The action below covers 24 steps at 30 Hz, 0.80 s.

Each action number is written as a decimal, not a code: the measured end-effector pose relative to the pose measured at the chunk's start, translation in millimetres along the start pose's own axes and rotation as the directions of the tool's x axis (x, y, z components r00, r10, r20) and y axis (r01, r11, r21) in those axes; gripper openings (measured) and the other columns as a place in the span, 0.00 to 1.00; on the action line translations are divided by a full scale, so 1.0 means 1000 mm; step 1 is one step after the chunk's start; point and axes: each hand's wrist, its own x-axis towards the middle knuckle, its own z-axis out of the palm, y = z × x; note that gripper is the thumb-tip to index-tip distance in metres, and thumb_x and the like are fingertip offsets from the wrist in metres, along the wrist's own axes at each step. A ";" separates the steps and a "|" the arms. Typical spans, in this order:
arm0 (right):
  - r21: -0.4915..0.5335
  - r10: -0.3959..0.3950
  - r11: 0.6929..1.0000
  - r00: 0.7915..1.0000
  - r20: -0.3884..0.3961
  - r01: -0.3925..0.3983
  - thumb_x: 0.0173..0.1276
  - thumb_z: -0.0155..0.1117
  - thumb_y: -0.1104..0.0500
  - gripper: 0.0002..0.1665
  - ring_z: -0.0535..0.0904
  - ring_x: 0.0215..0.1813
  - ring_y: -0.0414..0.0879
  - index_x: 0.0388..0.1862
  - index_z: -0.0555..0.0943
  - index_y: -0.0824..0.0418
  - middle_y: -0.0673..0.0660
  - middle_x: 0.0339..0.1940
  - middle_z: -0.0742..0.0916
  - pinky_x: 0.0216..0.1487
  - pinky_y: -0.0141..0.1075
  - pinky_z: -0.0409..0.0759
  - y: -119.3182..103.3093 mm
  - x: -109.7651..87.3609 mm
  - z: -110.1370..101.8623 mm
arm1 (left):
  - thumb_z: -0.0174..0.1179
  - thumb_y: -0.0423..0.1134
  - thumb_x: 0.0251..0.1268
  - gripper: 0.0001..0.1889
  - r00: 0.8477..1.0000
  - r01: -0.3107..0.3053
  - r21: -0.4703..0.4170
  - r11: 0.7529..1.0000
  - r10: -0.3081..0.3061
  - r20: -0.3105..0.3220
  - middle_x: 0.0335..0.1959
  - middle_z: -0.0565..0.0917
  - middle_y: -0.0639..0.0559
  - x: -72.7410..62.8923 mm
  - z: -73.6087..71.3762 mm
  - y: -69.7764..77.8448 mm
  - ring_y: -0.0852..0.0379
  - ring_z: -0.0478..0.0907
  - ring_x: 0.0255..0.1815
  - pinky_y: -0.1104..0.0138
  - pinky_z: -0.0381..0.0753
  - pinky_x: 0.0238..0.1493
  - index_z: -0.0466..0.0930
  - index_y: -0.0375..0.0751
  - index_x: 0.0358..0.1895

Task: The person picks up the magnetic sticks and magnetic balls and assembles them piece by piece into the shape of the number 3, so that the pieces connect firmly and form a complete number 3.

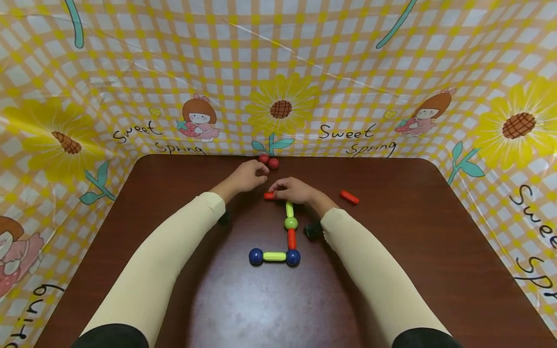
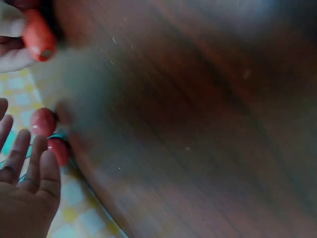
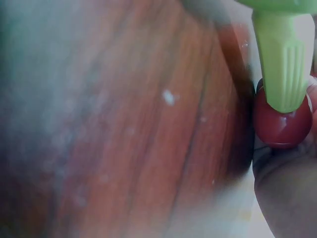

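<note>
My right hand (image 1: 296, 190) pinches a red rod (image 2: 38, 37) at the far end of a joined chain of rods and balls. A dark red ball (image 3: 283, 124) sits by that hand, on the tip of a light green rod (image 3: 287, 59); the head view hides this ball. Nearer to me the chain runs through a green ball (image 1: 291, 223), another red rod (image 1: 292, 239), a blue ball (image 1: 293, 257), a yellow-green rod (image 1: 274, 256) and a second blue ball (image 1: 256, 256). My left hand (image 1: 248, 176) holds nothing, fingers loosely extended, close to two red balls (image 1: 273, 163).
One loose red rod (image 1: 349, 197) lies on the brown table (image 1: 391, 251) right of my right hand. Dark wrist-worn gear (image 1: 312, 231) shows beneath the right wrist. Checked cloth (image 1: 278, 58) rises behind the table and along both sides.
</note>
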 end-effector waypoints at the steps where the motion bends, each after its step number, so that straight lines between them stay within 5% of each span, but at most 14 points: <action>1: -0.001 -0.001 1.000 1.000 0.000 0.001 0.71 0.61 0.61 0.13 0.73 0.34 0.44 0.51 0.84 0.61 0.51 0.36 0.84 0.36 0.34 0.72 0.000 0.000 0.000 | 0.59 0.37 0.71 0.15 1.000 -0.007 0.018 1.000 0.007 -0.010 0.56 0.78 0.42 0.004 0.001 0.001 0.48 0.74 0.57 0.57 0.71 0.60 0.80 0.35 0.56; 7: -0.006 -0.012 1.000 1.000 0.007 0.012 0.71 0.60 0.60 0.13 0.74 0.34 0.44 0.51 0.84 0.60 0.51 0.37 0.84 0.37 0.34 0.72 -0.002 -0.001 0.000 | 0.58 0.34 0.71 0.16 0.998 0.014 -0.015 1.000 -0.015 -0.062 0.63 0.75 0.42 0.019 0.000 0.004 0.47 0.73 0.59 0.58 0.72 0.60 0.79 0.35 0.59; 12: -0.002 -0.009 1.000 1.000 0.006 0.009 0.71 0.60 0.60 0.13 0.73 0.36 0.44 0.52 0.84 0.61 0.51 0.37 0.84 0.38 0.34 0.71 -0.006 -0.003 0.001 | 0.58 0.33 0.71 0.16 0.996 0.027 -0.022 0.999 -0.029 -0.085 0.59 0.77 0.43 0.030 0.000 0.005 0.47 0.72 0.60 0.57 0.70 0.61 0.79 0.36 0.60; 24: 0.014 -0.008 1.000 1.000 -0.006 0.008 0.71 0.60 0.61 0.13 0.73 0.37 0.44 0.51 0.85 0.61 0.51 0.36 0.84 0.38 0.34 0.71 0.000 -0.007 -0.001 | 0.55 0.30 0.71 0.23 0.999 0.022 0.107 0.994 -0.027 0.036 0.66 0.74 0.44 0.046 0.010 0.016 0.49 0.68 0.68 0.59 0.65 0.68 0.72 0.38 0.68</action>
